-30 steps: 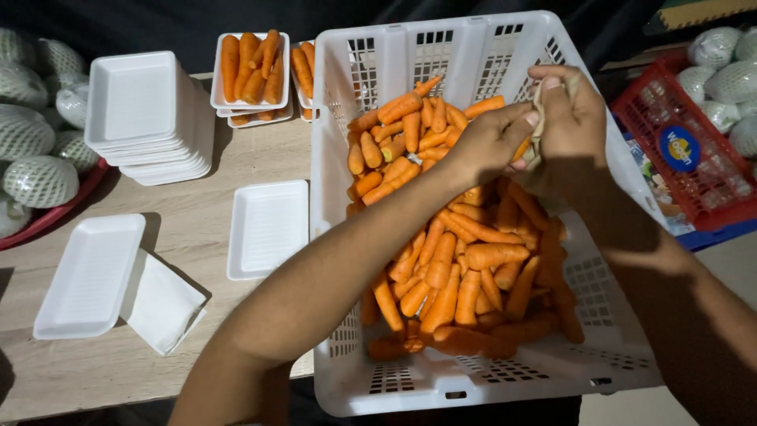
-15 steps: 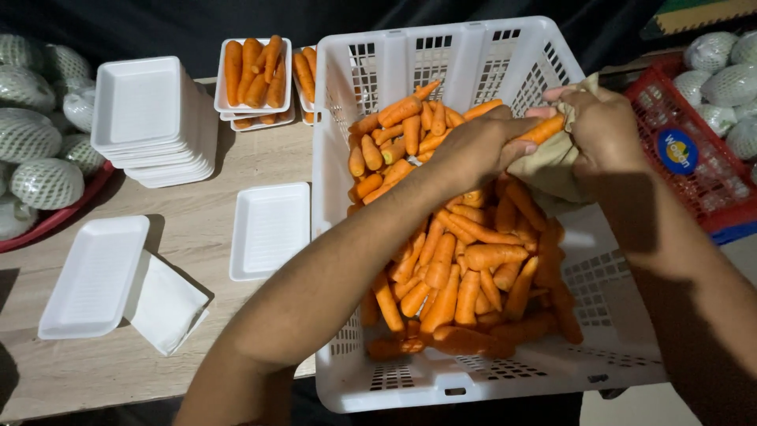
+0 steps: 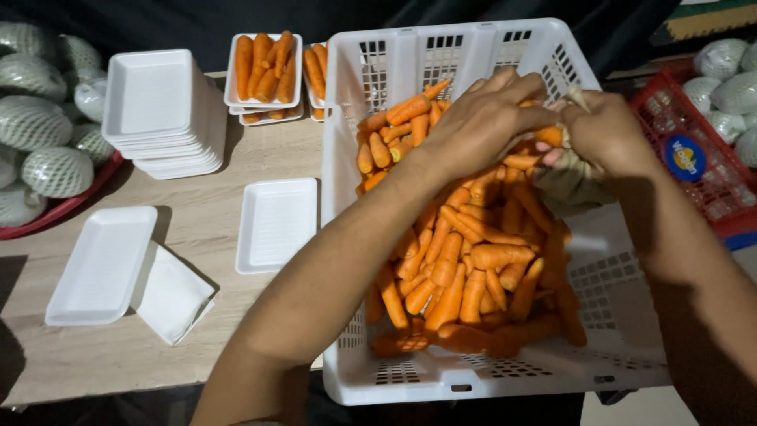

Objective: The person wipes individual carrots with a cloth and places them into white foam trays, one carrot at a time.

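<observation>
Crate: white plastic crate (image 3: 378, 237) on the tabletop (image 3: 205, 347), still heaped with loose carrots (image 3: 465, 276).
Progress: two foam trays of carrots (image 3: 264, 67) filled behind the crate; empty foam tray (image 3: 276, 225) beside it, more stacked (image 3: 158, 110).
Left hand (image 3: 485, 118): arched over the crate, fingers closed on a carrot (image 3: 548, 136).
Right hand (image 3: 603, 134): facing it, gripping a beige cloth (image 3: 572, 185) around that carrot.

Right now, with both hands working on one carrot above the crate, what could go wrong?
1. The carrot sits between the left hand and the right hand, which also bunches a cloth; it might slip into the pile.
2. The white crate juts past the table edge, so leaning on it may tip it.
</observation>
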